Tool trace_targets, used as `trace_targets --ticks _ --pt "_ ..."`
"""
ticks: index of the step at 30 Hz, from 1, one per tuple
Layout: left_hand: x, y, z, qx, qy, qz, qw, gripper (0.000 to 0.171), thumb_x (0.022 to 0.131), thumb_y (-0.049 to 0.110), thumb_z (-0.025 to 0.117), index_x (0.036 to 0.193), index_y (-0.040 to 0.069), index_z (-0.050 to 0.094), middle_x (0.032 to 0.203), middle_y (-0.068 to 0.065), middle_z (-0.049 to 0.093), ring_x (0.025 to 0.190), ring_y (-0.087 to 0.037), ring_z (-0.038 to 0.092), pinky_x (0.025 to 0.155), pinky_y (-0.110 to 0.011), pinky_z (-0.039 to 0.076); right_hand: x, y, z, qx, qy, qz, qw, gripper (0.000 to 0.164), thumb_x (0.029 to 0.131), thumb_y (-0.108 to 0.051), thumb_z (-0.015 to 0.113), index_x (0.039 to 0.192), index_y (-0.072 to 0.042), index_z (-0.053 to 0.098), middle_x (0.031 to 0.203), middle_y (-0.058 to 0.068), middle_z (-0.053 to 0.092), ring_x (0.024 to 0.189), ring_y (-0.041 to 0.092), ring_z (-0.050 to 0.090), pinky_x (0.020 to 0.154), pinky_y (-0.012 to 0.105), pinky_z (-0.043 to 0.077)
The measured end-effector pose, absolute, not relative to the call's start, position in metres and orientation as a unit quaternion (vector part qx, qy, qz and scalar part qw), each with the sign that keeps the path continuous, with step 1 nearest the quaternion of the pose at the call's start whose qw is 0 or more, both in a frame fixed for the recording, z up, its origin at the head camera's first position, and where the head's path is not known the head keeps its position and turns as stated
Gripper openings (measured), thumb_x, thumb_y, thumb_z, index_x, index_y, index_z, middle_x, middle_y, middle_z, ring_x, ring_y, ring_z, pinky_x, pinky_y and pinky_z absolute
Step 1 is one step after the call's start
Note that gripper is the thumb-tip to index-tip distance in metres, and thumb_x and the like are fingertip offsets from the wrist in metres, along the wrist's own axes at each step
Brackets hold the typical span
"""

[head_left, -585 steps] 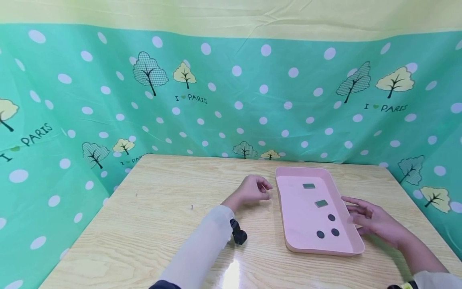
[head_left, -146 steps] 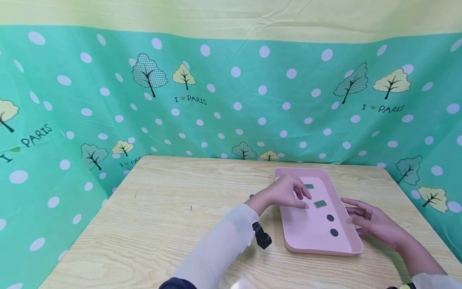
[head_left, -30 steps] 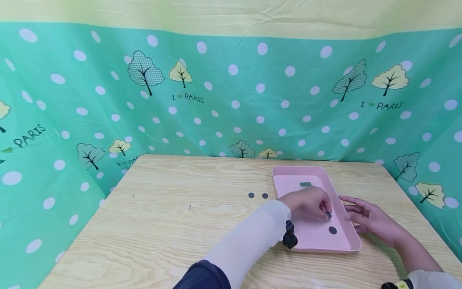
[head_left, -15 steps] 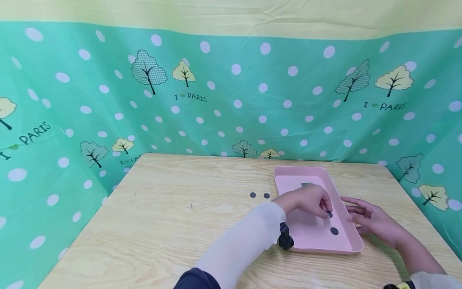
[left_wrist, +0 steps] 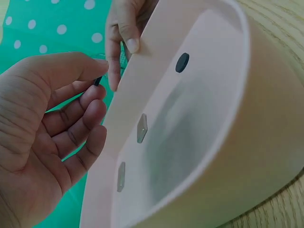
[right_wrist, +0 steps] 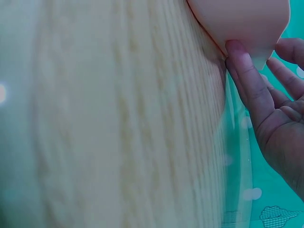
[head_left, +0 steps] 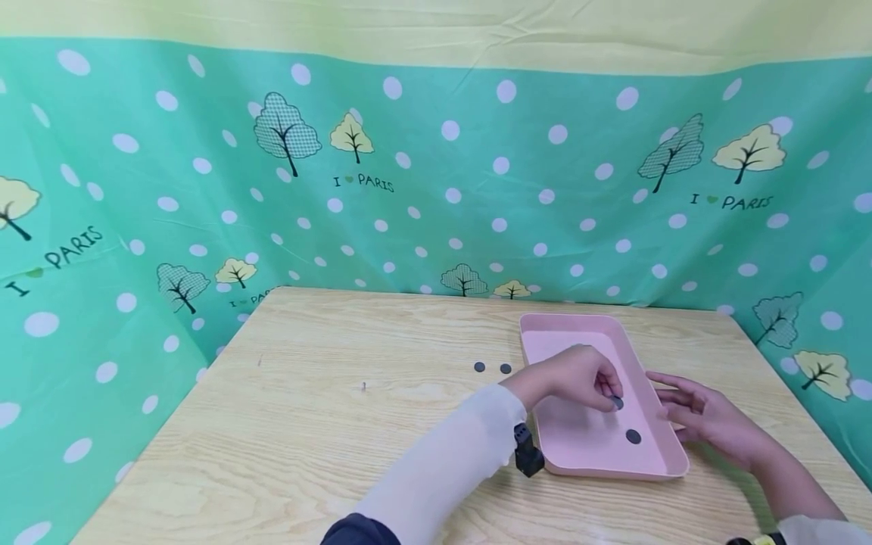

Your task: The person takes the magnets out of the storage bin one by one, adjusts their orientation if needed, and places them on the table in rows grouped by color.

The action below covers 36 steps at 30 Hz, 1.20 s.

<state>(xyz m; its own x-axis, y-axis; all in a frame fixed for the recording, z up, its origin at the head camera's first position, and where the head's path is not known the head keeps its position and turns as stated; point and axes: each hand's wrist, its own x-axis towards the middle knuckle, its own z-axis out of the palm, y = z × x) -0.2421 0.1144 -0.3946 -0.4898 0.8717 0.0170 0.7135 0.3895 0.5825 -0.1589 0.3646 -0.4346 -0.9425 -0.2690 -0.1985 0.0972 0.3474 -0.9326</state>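
My left hand [head_left: 582, 378] is over the pink tray [head_left: 596, 458] and pinches a small black disc [left_wrist: 98, 80] between thumb and fingertips, just above the tray floor. Another black disc [head_left: 633, 437] lies flat in the tray near its front right corner. Two thin silvery rectangular pieces, a nearer one [left_wrist: 142, 128] and a farther one [left_wrist: 121, 176], lie in the tray in the left wrist view; my left hand mostly hides them in the head view. Against the tray's right wall, my right hand [head_left: 715, 424] rests with loosely bent fingers touching the outside and the thumb at the rim.
Left of the tray, two black discs, one [head_left: 480, 367] and another [head_left: 506, 369], lie side by side on the wooden table [head_left: 306, 454]. A green dotted curtain [head_left: 436, 189] hangs behind and beside the table.
Since the earliest frame, two discs have come to lie on the table left of the tray. Over the last second my left hand has drawn slightly up and back with the pinched disc; the right stays put.
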Motion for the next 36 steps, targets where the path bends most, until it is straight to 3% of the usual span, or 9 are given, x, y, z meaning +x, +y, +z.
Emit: trace_targets --ticks 21,36 --pt "-0.236 0.074 -0.382 0.479 0.8 0.346 0.101 0.012 0.082 0.012 0.077 0.093 0.009 0.075 0.077 0.013 0.065 0.071 0.007 0.057 0.07 -0.006 0.047 -0.16 0.364 -0.435 -0.048 0.81 -0.563 0.156 0.065 0.099 -0.018 0.057 0.153 -0.002 0.023 0.14 0.029 0.045 0.102 0.005 0.063 0.079 0.041 0.057" --pt "-0.237 0.039 -0.385 0.468 0.781 0.404 0.091 0.011 0.082 0.011 0.077 0.091 0.006 0.074 0.08 0.01 0.067 0.071 0.004 0.058 0.066 -0.013 0.051 -0.159 0.367 -0.437 -0.066 0.799 -0.578 0.153 0.061 0.1 -0.015 0.056 0.153 -0.005 0.027 0.129 0.006 0.058 0.104 0.006 0.063 0.078 0.042 0.057"
